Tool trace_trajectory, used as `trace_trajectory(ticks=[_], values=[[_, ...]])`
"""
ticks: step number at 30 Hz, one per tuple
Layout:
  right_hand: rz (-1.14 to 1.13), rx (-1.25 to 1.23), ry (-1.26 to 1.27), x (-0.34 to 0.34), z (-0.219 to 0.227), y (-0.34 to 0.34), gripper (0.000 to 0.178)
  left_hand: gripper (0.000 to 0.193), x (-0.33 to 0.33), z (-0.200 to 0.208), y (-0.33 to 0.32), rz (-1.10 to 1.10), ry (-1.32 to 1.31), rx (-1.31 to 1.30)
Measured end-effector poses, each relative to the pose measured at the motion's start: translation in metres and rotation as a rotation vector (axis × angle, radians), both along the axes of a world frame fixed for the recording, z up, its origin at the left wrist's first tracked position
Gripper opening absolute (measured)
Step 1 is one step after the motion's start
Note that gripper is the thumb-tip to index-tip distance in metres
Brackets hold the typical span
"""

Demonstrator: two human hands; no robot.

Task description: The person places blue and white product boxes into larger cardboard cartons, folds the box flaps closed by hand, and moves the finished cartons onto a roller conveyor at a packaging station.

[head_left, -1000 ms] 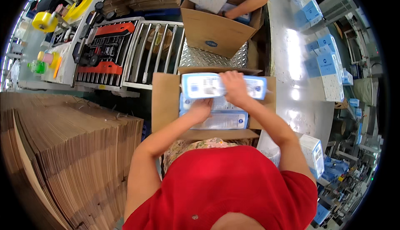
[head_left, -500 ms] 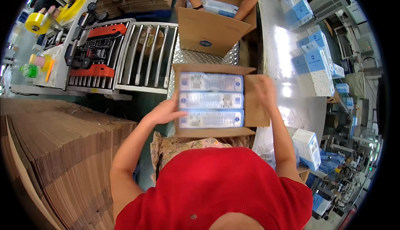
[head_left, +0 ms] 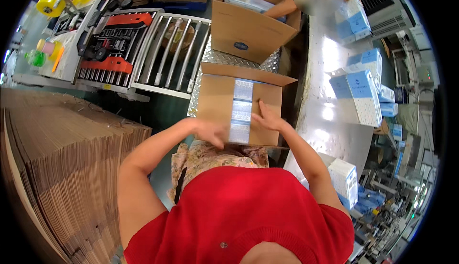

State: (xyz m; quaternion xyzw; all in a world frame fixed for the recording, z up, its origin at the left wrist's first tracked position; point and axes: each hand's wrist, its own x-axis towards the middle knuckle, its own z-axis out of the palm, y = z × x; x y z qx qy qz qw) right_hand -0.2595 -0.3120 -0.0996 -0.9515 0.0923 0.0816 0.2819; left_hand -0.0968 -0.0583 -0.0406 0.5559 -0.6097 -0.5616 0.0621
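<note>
A brown cardboard carton [head_left: 217, 92] stands in front of me, its left and right flaps folded inward. Between those flaps shows a strip of the blue-and-white boxes [head_left: 240, 114] packed inside. My right hand [head_left: 268, 118] lies open on the right flap, fingers spread. My left hand [head_left: 210, 131], a little blurred, is at the near left part of the carton with its fingers apart; nothing shows in it. The far flap [head_left: 248, 74] stands up and outward. The near flap is hardly visible.
Beyond it, another person's arm [head_left: 282, 8] reaches into a second open carton [head_left: 253, 27]. Flattened cardboard [head_left: 71, 168] is stacked at left, below a roller conveyor [head_left: 177, 53]. On the right, a metal table [head_left: 318, 82] bears several blue-and-white boxes [head_left: 358, 94].
The carton's left and right flaps have come down over the boxes. My right hand has moved left onto the right flap; my left hand has shifted toward the near side.
</note>
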Motion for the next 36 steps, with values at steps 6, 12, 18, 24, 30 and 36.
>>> trace_trajectory(ticks=[6, 12, 18, 24, 30, 36], values=[[-0.11, -0.408, -0.712, 0.065, 0.138, -0.02, 0.037, 0.113, 0.002, -0.071, 0.032, 1.265, -0.553, -0.335], [0.14, -0.269, -0.342, -0.022, 0.032, -0.018, 0.015, 0.111, -0.021, -0.093, 0.026, 1.696, 0.177, -0.636], [-0.543, 0.128, -0.347, -0.024, -0.037, -0.016, 0.046, 0.088, 0.019, -0.087, 0.011, 1.554, 0.039, -0.556], [-0.864, 0.427, -0.321, 0.01, -0.04, 0.076, 0.066, 0.097, 0.125, -0.082, 0.036, 1.238, 0.058, -0.522], [-1.013, 0.608, -0.45, 0.135, -0.05, 0.176, 0.064, 0.103, 0.285, -0.069, 0.088, 1.092, 0.127, -0.461], [-0.87, 0.696, -0.514, 0.287, -0.058, 0.196, 0.066, 0.106, 0.431, -0.064, 0.127, 1.139, 0.058, -0.558]])
